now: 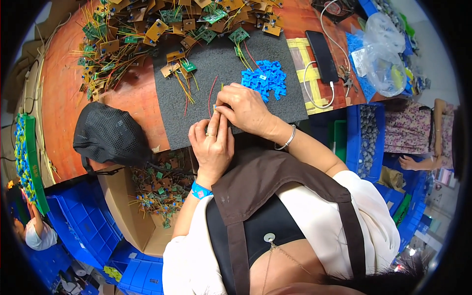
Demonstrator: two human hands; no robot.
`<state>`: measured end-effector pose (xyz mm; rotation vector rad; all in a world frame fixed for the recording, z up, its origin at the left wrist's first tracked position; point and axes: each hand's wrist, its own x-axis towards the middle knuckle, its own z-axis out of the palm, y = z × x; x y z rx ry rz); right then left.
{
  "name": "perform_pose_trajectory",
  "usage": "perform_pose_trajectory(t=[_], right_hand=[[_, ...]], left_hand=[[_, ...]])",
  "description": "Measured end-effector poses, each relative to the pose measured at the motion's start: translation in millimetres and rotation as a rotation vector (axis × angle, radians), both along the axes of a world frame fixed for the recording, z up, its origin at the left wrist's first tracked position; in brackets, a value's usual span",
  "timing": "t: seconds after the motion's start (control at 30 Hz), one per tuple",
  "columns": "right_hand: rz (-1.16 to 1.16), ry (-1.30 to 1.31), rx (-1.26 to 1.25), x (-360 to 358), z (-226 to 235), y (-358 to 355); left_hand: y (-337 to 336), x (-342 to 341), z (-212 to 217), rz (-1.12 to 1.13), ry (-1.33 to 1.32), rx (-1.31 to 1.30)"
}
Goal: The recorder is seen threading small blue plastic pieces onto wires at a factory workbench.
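My left hand (pixel 211 140) and my right hand (pixel 244 109) meet at their fingertips over a dark grey mat (pixel 172 125). Both pinch at one small piece, mostly hidden by the fingers. A red wire (pixel 212 91) rises just beyond the fingertips; whether it joins the held piece I cannot tell. Right of my right hand lies a pile of small blue plastic parts (pixel 264 81). Farther up the mat are a few brown circuit boards (pixel 173 55) and a green circuit board (pixel 239 35), with thin coloured wires.
A heap of wired boards (pixel 157 29) fills the table's far side. A black mesh cap (pixel 110 132) sits left of the mat. At right lie a phone (pixel 320 56) on a cable, keys (pixel 350 84) and plastic bags (pixel 386 59). Below the edge stands a cardboard box (pixel 125 211) of boards.
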<state>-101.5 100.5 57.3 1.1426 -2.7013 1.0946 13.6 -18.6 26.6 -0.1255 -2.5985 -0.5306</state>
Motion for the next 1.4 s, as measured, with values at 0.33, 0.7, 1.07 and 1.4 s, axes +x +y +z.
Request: perform_pose_trajectory(t=[0.33, 0.7, 1.07, 1.4], right_hand=[[0.041, 0.016, 0.257, -4, 9, -10], [0.054, -0.010, 0.201, -8, 9, -4], [-0.127, 0.361, -0.049, -9, 18, 27], [-0.023, 0.458, 0.030, -9, -12, 32]], left_hand=[[1, -2, -1, 0.011, 0.002, -0.017], [6, 1, -1, 0.056, 0.005, -0.046], [-28, 17, 34, 0.005, 0.090, 0.406], [-115, 155, 118, 0.486, -0.813, -0.129]])
